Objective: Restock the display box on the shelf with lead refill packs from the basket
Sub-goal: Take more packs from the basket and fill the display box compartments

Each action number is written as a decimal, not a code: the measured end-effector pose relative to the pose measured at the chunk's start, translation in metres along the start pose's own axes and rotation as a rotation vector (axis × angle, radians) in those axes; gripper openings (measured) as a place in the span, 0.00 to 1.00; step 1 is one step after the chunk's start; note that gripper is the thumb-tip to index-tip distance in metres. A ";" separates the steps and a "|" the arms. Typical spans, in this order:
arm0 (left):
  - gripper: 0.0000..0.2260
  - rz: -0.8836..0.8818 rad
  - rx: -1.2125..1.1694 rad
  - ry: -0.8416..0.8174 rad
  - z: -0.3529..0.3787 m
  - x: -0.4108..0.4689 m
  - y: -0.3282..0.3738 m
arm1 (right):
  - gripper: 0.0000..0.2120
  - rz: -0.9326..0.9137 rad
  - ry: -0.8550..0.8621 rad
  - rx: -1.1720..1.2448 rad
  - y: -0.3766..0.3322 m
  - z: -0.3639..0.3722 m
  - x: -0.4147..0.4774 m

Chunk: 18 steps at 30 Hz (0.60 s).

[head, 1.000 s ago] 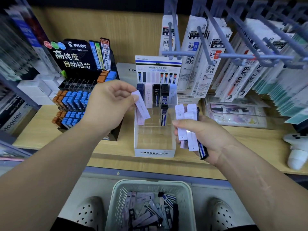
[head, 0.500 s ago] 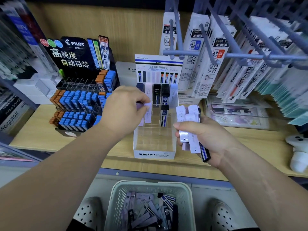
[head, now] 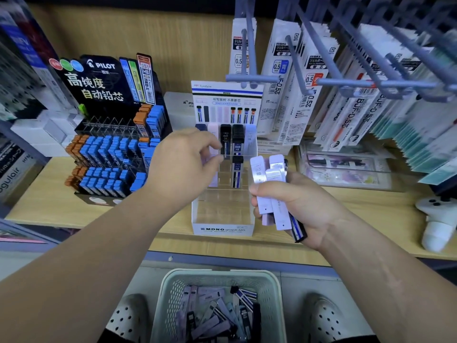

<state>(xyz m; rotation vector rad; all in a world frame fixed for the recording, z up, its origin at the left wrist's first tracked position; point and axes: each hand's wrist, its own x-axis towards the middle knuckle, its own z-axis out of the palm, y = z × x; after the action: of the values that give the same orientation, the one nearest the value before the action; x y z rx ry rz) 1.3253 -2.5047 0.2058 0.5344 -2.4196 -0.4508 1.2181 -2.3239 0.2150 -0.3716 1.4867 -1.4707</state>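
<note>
1. Over on the left end of the light wooden shelf (head: 37, 194) stands a black tiered Pilot rack (head: 99, 85), packed with blue and orange lead cases.
2. Beside it, the person's left hand (head: 183, 164) reaches into the left column of the white cardboard Mono display box (head: 222, 229). Its fingers are curled at a pale lilac pack (head: 212, 172) standing there. I cannot tell whether they pinch it or only touch it.
3. Several black lead packs (head: 225, 142) stand upright in the box's back rows.
4. Below the shelf edge, on the floor, a pale green plastic basket (head: 217, 277) holds loose lilac and dark refill packs.
5. Just right of the box, the right hand (head: 299, 206) grips a bundle of lilac lead refill packs (head: 270, 191), with one dark striped pack underneath.
6. Farther right, white refill packets (head: 279, 78) hang from grey pegs.
</note>
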 end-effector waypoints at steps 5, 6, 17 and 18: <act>0.03 -0.488 -0.736 -0.313 -0.006 -0.007 0.036 | 0.10 -0.025 -0.081 0.003 0.000 0.008 -0.001; 0.03 -0.520 -0.777 -0.347 -0.004 -0.010 0.037 | 0.10 -0.024 -0.090 -0.005 0.001 0.010 -0.001; 0.02 -0.686 -1.033 -0.231 -0.027 0.003 0.017 | 0.19 0.034 -0.064 0.131 -0.001 0.013 0.003; 0.02 -0.696 -1.029 -0.179 -0.030 0.006 0.013 | 0.19 0.044 -0.057 0.147 0.000 0.012 0.003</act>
<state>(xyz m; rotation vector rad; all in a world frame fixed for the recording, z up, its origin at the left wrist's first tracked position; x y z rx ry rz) 1.3364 -2.5019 0.2368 0.8312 -1.7157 -1.9291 1.2262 -2.3335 0.2166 -0.2871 1.3247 -1.5123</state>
